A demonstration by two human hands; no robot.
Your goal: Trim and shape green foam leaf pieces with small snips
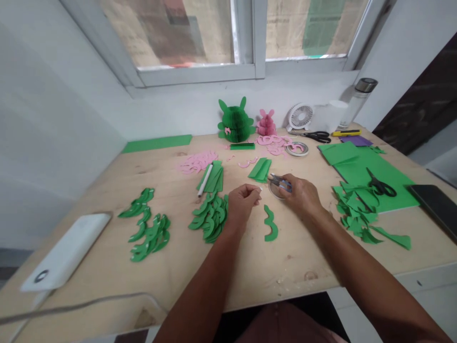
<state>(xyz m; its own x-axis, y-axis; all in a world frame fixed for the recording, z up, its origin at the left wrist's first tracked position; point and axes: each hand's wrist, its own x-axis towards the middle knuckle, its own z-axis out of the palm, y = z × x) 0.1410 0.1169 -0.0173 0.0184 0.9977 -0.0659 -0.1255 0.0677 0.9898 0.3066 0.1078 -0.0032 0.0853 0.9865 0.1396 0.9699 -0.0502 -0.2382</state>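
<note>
My left hand [244,202] is closed in a pinch, with a small white piece [261,189], possibly tape, at its fingertips. My right hand [303,193] grips small thread snips [281,183], whose blades point left toward the pinched piece. Beneath the snips lies a tape roll [274,191], partly hidden by the right hand. A wavy green paper cutout [273,232] rests on the table just below both hands. Beside my left wrist is a heap of similar green cutouts [210,219]. Folded green paper strips [260,169] lie just beyond the hands.
Farther left are more green cutouts [153,238] with white marks and a white power bank [67,250]. A marker [205,180] lies on green strips. Green scraps [357,209], black scissors [382,186] and a phone [433,207] occupy the right. Paper figures [235,124] stand at the back.
</note>
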